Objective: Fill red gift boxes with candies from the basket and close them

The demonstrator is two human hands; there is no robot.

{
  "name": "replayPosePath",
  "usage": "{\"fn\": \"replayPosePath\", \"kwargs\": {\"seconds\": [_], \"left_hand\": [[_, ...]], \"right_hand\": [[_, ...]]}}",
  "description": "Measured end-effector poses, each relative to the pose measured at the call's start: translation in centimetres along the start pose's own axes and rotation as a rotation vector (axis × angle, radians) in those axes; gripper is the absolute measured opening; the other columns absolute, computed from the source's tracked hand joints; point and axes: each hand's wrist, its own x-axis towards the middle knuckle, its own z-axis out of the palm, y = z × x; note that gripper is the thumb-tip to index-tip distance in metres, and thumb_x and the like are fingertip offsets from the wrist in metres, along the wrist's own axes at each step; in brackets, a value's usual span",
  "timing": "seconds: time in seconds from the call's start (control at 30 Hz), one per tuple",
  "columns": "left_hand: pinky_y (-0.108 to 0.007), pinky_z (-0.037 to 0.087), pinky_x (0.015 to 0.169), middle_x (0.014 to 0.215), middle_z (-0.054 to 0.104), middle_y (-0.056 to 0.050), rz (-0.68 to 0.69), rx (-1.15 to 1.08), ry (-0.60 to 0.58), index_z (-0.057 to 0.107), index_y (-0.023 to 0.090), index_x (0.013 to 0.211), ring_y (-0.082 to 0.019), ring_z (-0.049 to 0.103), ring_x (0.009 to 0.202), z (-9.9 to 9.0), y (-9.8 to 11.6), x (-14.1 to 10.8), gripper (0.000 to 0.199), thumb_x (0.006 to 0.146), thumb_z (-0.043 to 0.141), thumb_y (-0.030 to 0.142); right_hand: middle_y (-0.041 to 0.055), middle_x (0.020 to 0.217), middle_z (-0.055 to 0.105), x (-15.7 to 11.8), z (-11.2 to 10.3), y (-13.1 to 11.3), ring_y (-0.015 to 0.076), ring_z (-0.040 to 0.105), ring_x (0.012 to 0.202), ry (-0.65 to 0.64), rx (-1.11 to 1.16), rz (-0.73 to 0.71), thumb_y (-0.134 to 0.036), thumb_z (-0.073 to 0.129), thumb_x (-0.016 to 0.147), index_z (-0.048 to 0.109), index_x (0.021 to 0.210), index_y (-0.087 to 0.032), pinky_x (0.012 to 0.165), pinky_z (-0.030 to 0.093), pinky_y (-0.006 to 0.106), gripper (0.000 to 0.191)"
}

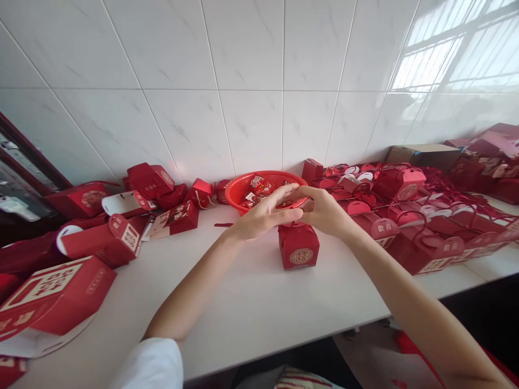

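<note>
A small red gift box [299, 252] with a round gold emblem stands upright on the white table. Both hands meet just above its top. My left hand [267, 212] reaches in from the left, index finger stretched toward the other hand and thumb lying over the box top. Bent fingers of my right hand [322, 209] come in from the right, their tips close to the left fingertips. Whatever is pinched between the fingers is hidden; part of the box's top is covered too. Behind the hands sits a red plastic basket [235, 189] holding small red packets [259, 186].
Several red gift boxes [107, 240] lie loosely at the left. Many handled boxes [425, 243] stand in rows at the right, with a cardboard box [424, 154] behind. A dark red strip [223, 225] lies near the basket. A tiled wall [251, 129] borders the white table [227, 319].
</note>
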Motion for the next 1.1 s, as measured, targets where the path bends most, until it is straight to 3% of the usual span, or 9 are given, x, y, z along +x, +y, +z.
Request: {"fn": "replayPosePath", "kwargs": {"seconds": [0.3,0.47,0.6,0.73,0.87,0.97,1.1], "left_hand": [[-0.053,0.041,0.115,0.167,0.024,-0.008,0.013,-0.069,-0.020,0.032,0.036,0.157,-0.036,0.039,0.145,0.0,0.2,-0.5,0.090,0.078,0.076,0.035],[-0.051,0.040,0.116,0.167,0.023,-0.006,0.057,-0.052,-0.018,0.031,0.036,0.157,-0.035,0.040,0.145,0.5,1.0,-1.1,0.088,0.080,0.074,0.035],[-0.048,0.046,0.111,0.162,0.032,-0.008,0.061,0.112,0.102,0.031,0.034,0.156,-0.034,0.045,0.140,0.8,1.7,-1.7,0.086,0.082,0.074,0.039],[-0.048,0.043,0.111,0.158,0.037,-0.012,0.033,0.404,0.256,0.031,0.031,0.155,-0.034,0.043,0.141,1.0,0.5,-1.2,0.091,0.080,0.076,0.051],[-0.050,0.040,0.113,0.154,0.044,-0.014,-0.041,0.557,0.195,0.030,0.028,0.155,-0.035,0.039,0.144,1.2,-1.3,0.0,0.090,0.081,0.073,0.055],[-0.046,0.042,0.112,0.149,0.052,-0.012,-0.066,0.561,0.097,0.044,0.023,0.147,-0.033,0.047,0.139,1.4,-2.0,0.5,0.069,0.087,0.067,0.049],[-0.044,0.039,0.116,0.153,0.048,-0.010,0.043,0.489,0.119,0.048,0.022,0.144,-0.030,0.045,0.141,1.8,-2.2,0.8,0.064,0.090,0.062,0.053]], "right_hand": [[0.0076,0.106,0.073,-0.2,1.9,-0.7,0.0198,0.066,0.083,0.109,-0.226,-0.070,-0.006,0.058,0.068,0.062,0.103,-0.018,0.066,0.049,0.028,0.037],[0.0064,0.098,0.073,0.7,1.5,-0.6,0.0223,0.065,0.089,0.198,-0.279,-0.109,-0.006,0.053,0.064,0.061,0.088,-0.020,0.068,0.049,0.031,0.029],[0.0044,0.092,0.071,1.6,0.0,-0.7,0.0166,0.062,0.071,0.278,-0.102,-0.016,-0.010,0.054,0.062,0.062,0.079,-0.019,0.063,0.050,0.030,0.021],[0.0049,0.090,0.068,1.4,-0.9,-1.4,0.0127,0.061,0.061,0.238,0.188,0.090,-0.013,0.060,0.060,0.064,0.077,-0.017,0.059,0.051,0.029,0.018],[0.0035,0.081,0.067,0.7,-1.3,-1.6,0.0126,0.061,0.060,0.215,0.344,0.129,-0.016,0.065,0.062,0.065,0.077,-0.017,0.057,0.050,0.027,0.015],[0.0035,0.080,0.068,0.5,-2.3,-1.3,0.0128,0.062,0.062,0.198,0.405,0.132,-0.017,0.067,0.063,0.065,0.078,-0.017,0.058,0.051,0.028,0.015],[0.0033,0.082,0.069,0.5,-5.4,-2.0,0.0109,0.061,0.064,0.249,0.387,0.131,-0.011,0.069,0.066,0.065,0.076,-0.017,0.059,0.051,0.027,0.012]]}}
